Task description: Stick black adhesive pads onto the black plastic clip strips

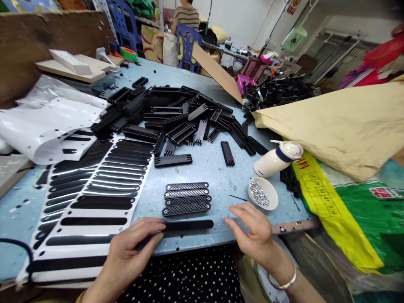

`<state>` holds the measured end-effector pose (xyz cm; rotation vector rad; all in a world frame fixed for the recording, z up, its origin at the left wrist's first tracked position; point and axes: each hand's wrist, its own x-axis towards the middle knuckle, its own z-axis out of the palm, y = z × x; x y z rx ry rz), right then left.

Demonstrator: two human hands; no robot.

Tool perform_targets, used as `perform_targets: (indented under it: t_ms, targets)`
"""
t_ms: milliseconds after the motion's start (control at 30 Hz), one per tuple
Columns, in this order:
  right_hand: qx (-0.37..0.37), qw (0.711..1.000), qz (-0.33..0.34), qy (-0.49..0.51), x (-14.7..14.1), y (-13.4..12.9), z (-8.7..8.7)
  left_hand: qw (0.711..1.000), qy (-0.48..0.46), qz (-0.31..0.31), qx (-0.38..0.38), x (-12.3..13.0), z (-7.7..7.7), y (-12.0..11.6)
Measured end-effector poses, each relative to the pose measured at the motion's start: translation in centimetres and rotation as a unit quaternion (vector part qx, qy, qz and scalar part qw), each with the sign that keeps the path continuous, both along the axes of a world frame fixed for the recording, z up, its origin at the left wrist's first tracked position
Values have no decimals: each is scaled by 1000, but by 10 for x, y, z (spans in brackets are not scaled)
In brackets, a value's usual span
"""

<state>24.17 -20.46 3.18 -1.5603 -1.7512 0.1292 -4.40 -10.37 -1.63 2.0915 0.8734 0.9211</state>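
My left hand pinches the left end of a long black bar with rounded ends at the table's front edge. To its right my right hand hovers with thumb and fingers apart, holding nothing. Beyond the bar lies a row of several black textured bars with silver dots at their ends. A white bowl of small silver parts stands just past my right hand, and a thin dark stick lies to its left.
Sheets of black strips lie at left under curled white film. A large heap of black slotted pieces fills the back. At right are a cream bottle, brown paper and a yellow-green sack. A person sits farther off.
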Motion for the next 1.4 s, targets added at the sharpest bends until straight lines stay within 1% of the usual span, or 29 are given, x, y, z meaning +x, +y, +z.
perform_targets:
  t_ms: [67, 133, 200, 267, 333, 367, 433, 500, 533, 567, 633, 700, 767, 800, 833, 867, 933, 1000, 1033, 1100, 1167, 1233, 1333, 1400]
  targets:
    - [-38, 997, -25, 57, 8, -5, -7, 1000, 12, 12, 5, 0, -2, 1]
    - [-86, 989, -19, 116, 10, -8, -16, 999, 26, 33, 10, 1, -4, 2]
    - [-107, 983, -8, 152, 4, -10, -19, 998, 36, 54, 27, 1, -2, 1]
    - [-94, 984, -6, 151, -7, -12, -15, 995, 40, 74, 53, -3, 6, -3]
    - [-50, 991, -3, 126, -27, -13, -11, 992, 40, 88, 77, -15, 20, -9]
    - [-23, 993, 8, 114, -40, -13, -11, 991, 46, 96, 79, -24, 28, -13]
    - [60, 991, 47, 106, -73, -9, -16, 987, 77, 128, 63, -47, 39, -23]
    - [131, 974, 129, 133, -115, 1, -25, 974, 118, 194, 29, -76, 41, -33]
    - [133, 966, 178, 132, -138, 7, -30, 963, 132, 236, 8, -92, 38, -38]
    - [127, 961, 211, 124, -161, 14, -33, 950, 134, 282, -17, -107, 33, -44]
    - [76, 958, 262, 91, -201, 29, -39, 923, 98, 358, -99, -133, 19, -57]
    - [14, 955, 293, 43, -228, 42, -44, 901, 45, 387, -190, -149, 6, -67]
    - [-22, 950, 313, -11, -242, 52, -52, 889, -21, 369, -269, -153, -4, -74]
    - [-27, 947, 318, -35, -243, 56, -56, 883, -74, 348, -306, -151, -7, -76]
    - [-25, 945, 321, -53, -243, 58, -59, 871, -141, 324, -341, -149, -10, -76]
    - [-21, 944, 322, -64, -240, 59, -62, 849, -218, 300, -377, -147, -11, -75]
    - [-18, 944, 322, -65, -232, 59, -65, 790, -352, 259, -430, -144, -11, -73]
    - [-28, 945, 322, -52, -225, 57, -64, 750, -413, 246, -454, -142, -8, -70]
    - [-25, 947, 317, -40, -224, 56, -62, 739, -426, 241, -462, -141, -6, -69]
    - [-2, 955, 295, -11, -225, 55, -58, 732, -437, 226, -471, -139, 2, -69]
    - [27, 961, 274, 25, -231, 56, -56, 734, -439, 213, -472, -136, 10, -70]
    - [44, 960, 269, 64, -240, 60, -55, 734, -442, 214, -469, -132, 16, -70]
    - [32, 952, 281, 114, -250, 67, -57, 739, -437, 225, -460, -128, 18, -66]
    - [5, 946, 297, 131, -251, 70, -59, 747, -432, 221, -455, -126, 17, -62]
